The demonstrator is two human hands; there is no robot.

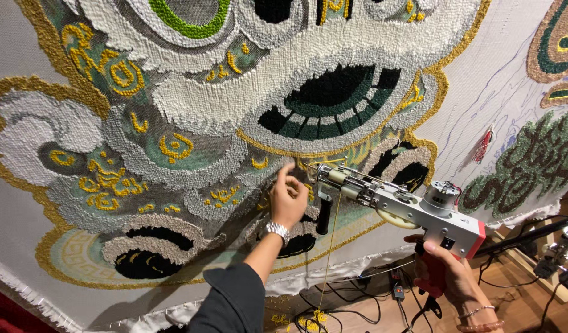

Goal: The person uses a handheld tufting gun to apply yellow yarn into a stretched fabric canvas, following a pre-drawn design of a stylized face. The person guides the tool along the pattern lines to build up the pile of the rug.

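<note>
the left hand (288, 198) reaches up to the stretched tufting cloth (506, 68), its fingers loosely spread and its fingertips (288, 168) touching the tufted pattern just left of the tool's tip; it holds nothing. a silver watch (277, 230) sits on that wrist, above a dark sleeve (231, 300).

the right hand (449, 276) is wrapped tight around the red grip of a tufting gun (398, 203), low at the right. the gun is white and grey with a red back edge, tilted so that its needle end points up and left, meeting the cloth near a gold outline below the big green and black oval shape. a black front handle (322, 216) hangs under the gun, untouched. a yellow yarn (330, 246) runs down from the gun towards loose yellow scraps on the wooden floor (358, 314).

the rug design (191, 117) fills most of the cloth: white, grey, green, black and gold loops in curling shapes. black cables (382, 287) lie on the floor beneath, and beaded bracelets (478, 319) ring the right wrist.
</note>
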